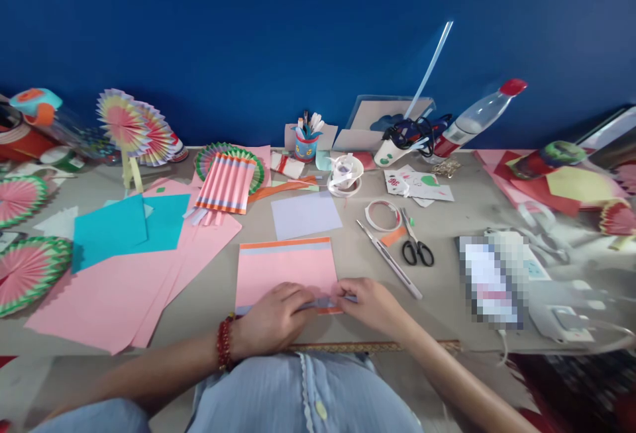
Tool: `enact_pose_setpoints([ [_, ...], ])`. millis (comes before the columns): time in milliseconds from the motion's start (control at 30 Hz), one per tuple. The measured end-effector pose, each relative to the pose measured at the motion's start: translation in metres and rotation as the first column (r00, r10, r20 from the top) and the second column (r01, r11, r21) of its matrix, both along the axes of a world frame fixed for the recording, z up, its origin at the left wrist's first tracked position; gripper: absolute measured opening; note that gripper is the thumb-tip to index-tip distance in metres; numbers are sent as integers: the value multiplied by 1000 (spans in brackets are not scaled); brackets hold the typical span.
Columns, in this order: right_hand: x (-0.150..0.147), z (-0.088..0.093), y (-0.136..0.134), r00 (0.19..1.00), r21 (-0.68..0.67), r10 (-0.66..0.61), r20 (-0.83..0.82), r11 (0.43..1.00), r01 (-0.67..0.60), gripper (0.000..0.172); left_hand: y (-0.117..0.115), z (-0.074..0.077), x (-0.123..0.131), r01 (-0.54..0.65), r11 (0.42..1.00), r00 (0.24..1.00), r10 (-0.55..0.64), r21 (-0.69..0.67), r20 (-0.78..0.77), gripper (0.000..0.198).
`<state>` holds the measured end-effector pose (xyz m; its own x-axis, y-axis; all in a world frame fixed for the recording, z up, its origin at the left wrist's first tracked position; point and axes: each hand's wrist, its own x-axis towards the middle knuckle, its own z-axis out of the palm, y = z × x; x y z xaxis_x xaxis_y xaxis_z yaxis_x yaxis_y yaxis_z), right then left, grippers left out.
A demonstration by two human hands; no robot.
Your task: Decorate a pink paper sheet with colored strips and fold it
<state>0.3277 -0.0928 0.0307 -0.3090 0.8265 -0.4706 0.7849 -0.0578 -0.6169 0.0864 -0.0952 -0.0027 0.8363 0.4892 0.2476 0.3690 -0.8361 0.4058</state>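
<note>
Pink paper sheet point(285, 267) lies just beyond both hands; the left hand point(271, 319) and right hand point(371, 304), fingers curled, pinch its near folded edge. Scissors point(416, 247) sit beyond the right hand.

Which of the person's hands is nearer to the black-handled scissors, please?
Right. The right hand holds the near edge of the pink sheet, just in front and left of the scissors; the left hand holds the same edge, farther left.
</note>
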Motion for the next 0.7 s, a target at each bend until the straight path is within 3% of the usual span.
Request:
enact_pose_setpoints([
  [400,-5,6,0,996,15,-3,93,1000,1,18,1,4,1,10,999,1000,-10,44,-2,31],
  [700,-8,6,-2,992,30,6,127,1000,-10,20,-1,-2,2,7,997,999,-3,70,-52,28],
])
